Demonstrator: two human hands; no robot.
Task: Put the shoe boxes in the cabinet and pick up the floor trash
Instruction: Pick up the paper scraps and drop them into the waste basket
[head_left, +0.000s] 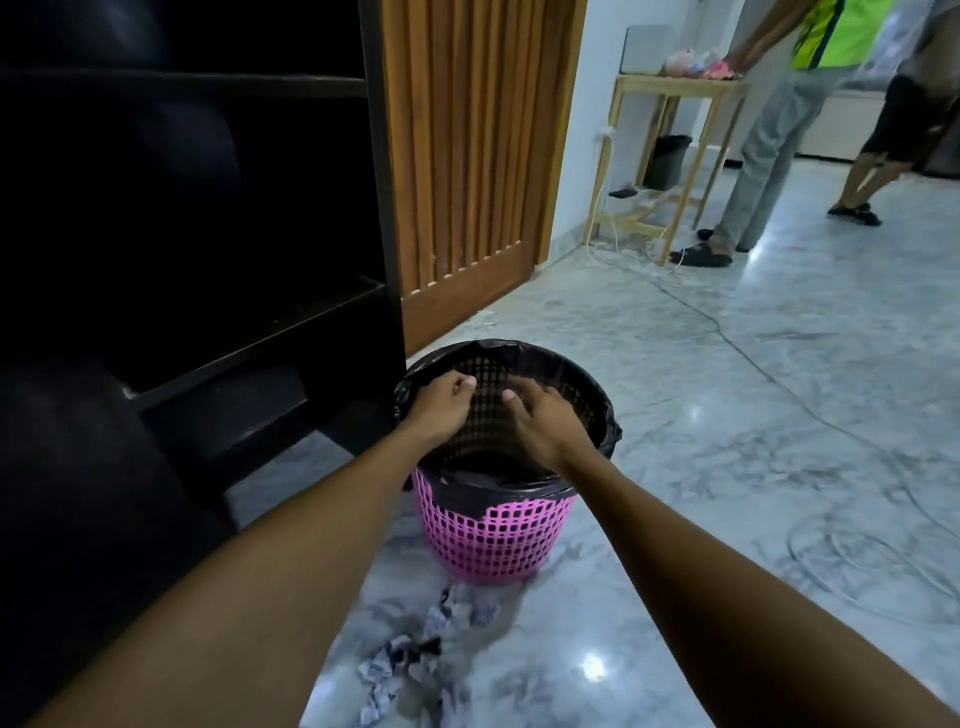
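A pink mesh waste basket (493, 540) with a black liner bag (587, 395) stands on the marble floor in front of me. Both my hands hover over its mouth. My left hand (441, 405) is at the left rim with its fingers curled, nothing visible in it. My right hand (540, 421) is over the middle of the opening, fingers loosely spread and pointing down, holding nothing. Crumpled paper trash (410, 665) lies on the floor just in front of the basket, between my forearms. The dark open cabinet (208, 208) fills the left side; its shelves are too dark to read.
A slatted wooden door (467, 156) stands behind the basket. Two people stand at the far right near a light wooden table (675, 88) with bags on it. A thin cable (779, 379) runs across the glossy floor to the right.
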